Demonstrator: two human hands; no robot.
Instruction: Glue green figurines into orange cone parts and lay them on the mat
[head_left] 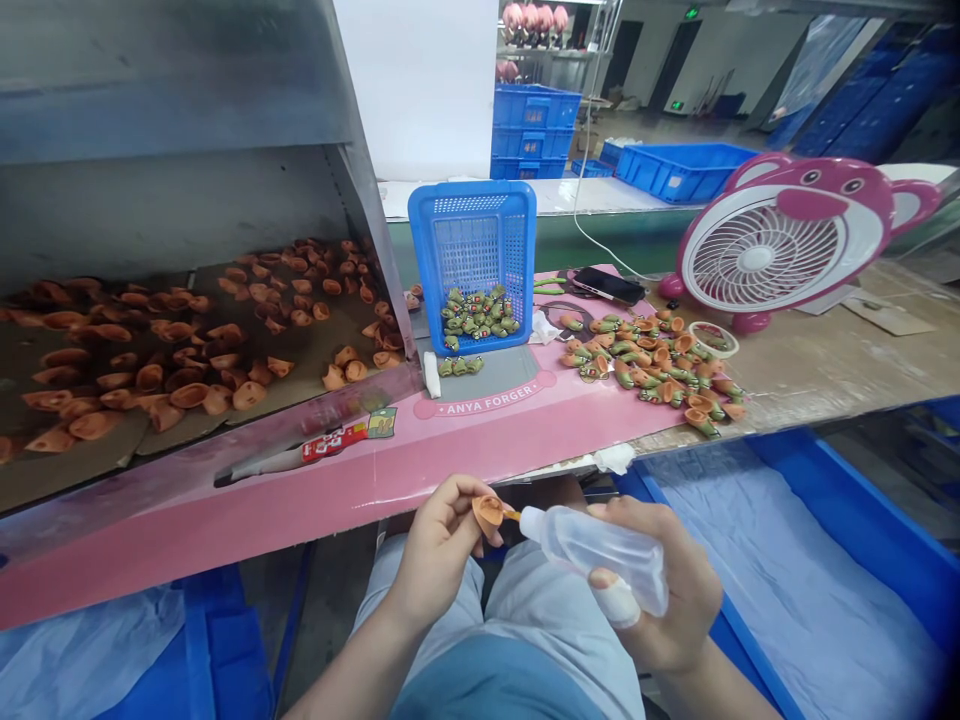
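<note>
Left hand pinching orange piece, right hand tilting plastic squeeze bottle

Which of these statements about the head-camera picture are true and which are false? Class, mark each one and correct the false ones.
1. The left hand pinches an orange moulded piece. True.
2. The right hand holds a pair of scissors. False: it holds a clear plastic squeeze bottle, its nozzle against the orange piece.
3. A blue plastic basket stands on the pink board. True.
4. The bear-faced fan is blue. False: it is pink and white.
</note>
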